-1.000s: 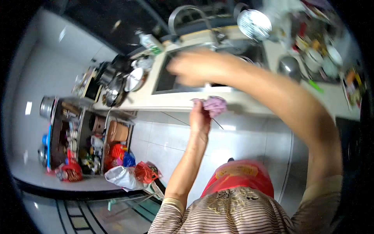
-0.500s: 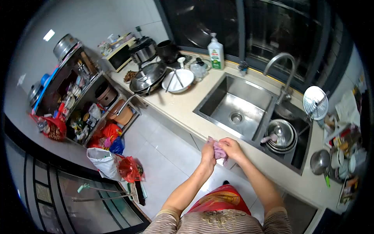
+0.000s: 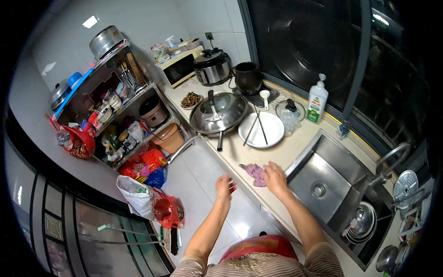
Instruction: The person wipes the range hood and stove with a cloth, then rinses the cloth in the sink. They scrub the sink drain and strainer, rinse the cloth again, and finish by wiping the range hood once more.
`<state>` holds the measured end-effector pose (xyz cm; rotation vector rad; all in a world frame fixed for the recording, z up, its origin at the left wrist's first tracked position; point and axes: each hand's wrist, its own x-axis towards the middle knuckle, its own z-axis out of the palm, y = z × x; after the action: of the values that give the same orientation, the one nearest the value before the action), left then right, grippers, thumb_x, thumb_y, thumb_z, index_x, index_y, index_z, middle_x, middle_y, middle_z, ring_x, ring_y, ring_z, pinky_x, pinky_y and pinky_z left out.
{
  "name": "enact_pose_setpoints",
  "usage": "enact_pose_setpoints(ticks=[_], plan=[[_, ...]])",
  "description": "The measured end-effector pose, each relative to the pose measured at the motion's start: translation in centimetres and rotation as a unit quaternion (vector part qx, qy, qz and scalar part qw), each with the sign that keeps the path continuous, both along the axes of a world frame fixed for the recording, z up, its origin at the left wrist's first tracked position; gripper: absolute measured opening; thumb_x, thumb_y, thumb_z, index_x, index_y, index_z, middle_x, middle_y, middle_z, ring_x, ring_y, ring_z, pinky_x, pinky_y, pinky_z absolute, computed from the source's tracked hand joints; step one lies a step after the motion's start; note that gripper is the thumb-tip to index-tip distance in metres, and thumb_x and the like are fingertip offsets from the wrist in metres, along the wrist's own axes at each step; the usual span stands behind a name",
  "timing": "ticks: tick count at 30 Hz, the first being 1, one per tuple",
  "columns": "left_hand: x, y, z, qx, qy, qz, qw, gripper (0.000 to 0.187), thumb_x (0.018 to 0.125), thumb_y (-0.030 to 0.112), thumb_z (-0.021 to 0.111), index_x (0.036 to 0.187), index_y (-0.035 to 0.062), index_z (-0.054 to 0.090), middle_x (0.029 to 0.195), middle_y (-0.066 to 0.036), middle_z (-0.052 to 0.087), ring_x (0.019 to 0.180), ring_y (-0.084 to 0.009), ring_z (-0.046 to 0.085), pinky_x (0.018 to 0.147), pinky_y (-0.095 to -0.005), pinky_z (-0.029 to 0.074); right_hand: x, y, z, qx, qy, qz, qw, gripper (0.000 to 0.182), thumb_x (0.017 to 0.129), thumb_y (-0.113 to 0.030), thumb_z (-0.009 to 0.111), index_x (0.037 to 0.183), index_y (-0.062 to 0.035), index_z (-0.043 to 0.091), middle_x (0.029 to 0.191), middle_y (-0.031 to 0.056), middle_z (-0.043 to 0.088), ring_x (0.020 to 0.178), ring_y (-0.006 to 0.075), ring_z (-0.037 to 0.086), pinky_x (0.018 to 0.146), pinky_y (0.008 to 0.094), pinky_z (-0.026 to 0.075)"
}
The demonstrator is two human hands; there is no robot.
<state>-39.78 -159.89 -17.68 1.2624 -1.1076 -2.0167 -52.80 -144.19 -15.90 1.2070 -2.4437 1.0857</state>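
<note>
A crumpled purple cloth [image 3: 254,174] lies on the counter's front part, left of the sink. My right hand [image 3: 275,179] is at the cloth's right side, its fingers closed on that edge. Over the floor, just off the counter's front edge, my left hand [image 3: 224,187] hangs with loosely bent fingers and nothing in them. Behind the cloth stands a white bowl [image 3: 272,135] with two dark chopsticks [image 3: 261,123] across it. To its left is a lidded wok [image 3: 218,113], its handle towards me.
The steel sink [image 3: 318,161] is at the right, with stacked metal bowls [image 3: 362,220] in its side basin. A soap bottle [image 3: 317,101] stands by the window. A black pot [image 3: 248,77] and pressure cooker [image 3: 212,68] stand at the back. Bags [image 3: 138,189] rest on the floor.
My hands have come apart: both held the cloth before the counter, and now the right has it on the countertop while the left is free. The view has swung left.
</note>
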Motion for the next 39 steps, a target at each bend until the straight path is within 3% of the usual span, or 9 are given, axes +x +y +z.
enact_pose_setpoints(ticks=[4,6,10,15,18,22,24,33,39], plan=[[7.9,-11.9,-6.9,0.124,0.004,0.099,0.987,0.023,0.086,0.023,0.047,0.101,0.0052,0.049,0.078,-0.011,0.056,0.053,-0.0226,0.054,0.049,-0.0332,0.051,1.4,-7.4,-2.2,-0.051,-0.281,0.146,0.947,0.028,0.087,-0.025,0.051,0.101,-0.0019,0.058,0.113,0.0145,0.055,0.093,0.0315,0.057,0.077,0.0379,0.047],[10.6,-16.9,-7.1,0.129,0.042,0.15,0.979,0.026,0.089,0.027,0.043,0.101,0.0052,0.049,0.08,-0.011,0.057,0.058,-0.0247,0.055,0.051,-0.0334,0.052,2.2,-11.5,-1.6,-0.104,-0.547,0.119,0.822,0.032,0.09,-0.029,0.048,0.107,-0.0024,0.055,0.113,0.0125,0.055,0.093,0.0264,0.057,0.071,0.0357,0.05],[11.4,-25.0,-2.0,0.111,0.124,0.064,0.984,0.045,0.092,0.043,0.038,0.104,0.0018,0.051,0.092,-0.016,0.059,0.074,-0.03,0.06,0.066,-0.0368,0.056,0.8,-18.1,0.8,-0.307,-0.674,0.078,0.667,0.059,0.092,-0.038,0.042,0.135,-0.0014,0.025,0.117,0.0161,0.05,0.099,0.0225,0.055,0.068,0.0314,0.051],[6.2,-32.8,3.5,0.055,0.047,-0.284,0.956,0.043,0.091,0.029,0.046,0.117,-0.0048,0.044,0.089,-0.018,0.061,0.065,-0.0242,0.063,0.056,-0.0318,0.056,4.1,-25.8,1.4,-0.261,-0.599,0.096,0.751,0.06,0.091,-0.041,0.041,0.134,-0.0015,0.027,0.114,0.0155,0.052,0.098,0.0213,0.055,0.069,0.0327,0.05],[5.2,-34.2,3.7,0.147,0.058,-0.406,0.9,0.03,0.089,0.017,0.049,0.111,-0.0027,0.047,0.085,-0.016,0.061,0.062,-0.0223,0.063,0.054,-0.0303,0.056,4.3,-27.8,0.9,-0.343,-0.704,0.025,0.621,0.05,0.089,-0.036,0.046,0.126,-0.0034,0.037,0.108,0.0125,0.055,0.096,0.0217,0.056,0.07,0.0318,0.049],[3.3,-34.9,1.3,0.31,0.1,-0.443,0.835,0.031,0.084,0.011,0.055,0.112,0.0025,0.046,0.077,-0.011,0.056,0.06,-0.0211,0.056,0.053,-0.0328,0.05,6.9,-31.9,-5.0,-0.334,-0.685,-0.021,0.647,0.045,0.086,-0.037,0.051,0.119,-0.0065,0.044,0.104,0.0107,0.058,0.095,0.0226,0.058,0.075,0.0351,0.048],[2.0,-34.1,2.4,0.299,0.104,-0.477,0.82,0.027,0.082,0.009,0.056,0.107,0.0043,0.047,0.076,-0.01,0.055,0.06,-0.0196,0.055,0.051,-0.0306,0.048,6.3,-35.2,-5.9,-0.325,-0.745,0.082,0.577,0.046,0.083,-0.034,0.057,0.118,-0.0062,0.045,0.11,0.0119,0.056,0.097,0.024,0.057,0.078,0.0387,0.047],[0.5,-32.9,2.7,0.327,0.098,-0.422,0.84,0.013,0.081,0.011,0.057,0.085,0.0132,0.045,0.058,0.004,0.041,0.043,-0.0057,0.037,0.038,-0.0209,0.027,3.6,-41.1,-2.3,-0.349,-0.758,0.033,0.55,0.022,0.084,-0.026,0.057,0.074,-0.0092,0.046,0.054,0.0034,0.046,0.044,0.0171,0.048,0.045,0.0317,0.042],[1.4,-34.0,6.9,0.226,0.034,-0.484,0.845,0.014,0.08,0.009,0.055,0.085,0.0137,0.042,0.057,0.005,0.04,0.042,-0.0049,0.035,0.037,-0.0198,0.028,5.3,-41.9,-0.7,-0.384,-0.741,0.049,0.549,0.012,0.083,-0.012,0.051,0.092,-0.0101,0.044,0.055,0.0015,0.042,0.043,0.0156,0.046,0.041,0.0315,0.041]])
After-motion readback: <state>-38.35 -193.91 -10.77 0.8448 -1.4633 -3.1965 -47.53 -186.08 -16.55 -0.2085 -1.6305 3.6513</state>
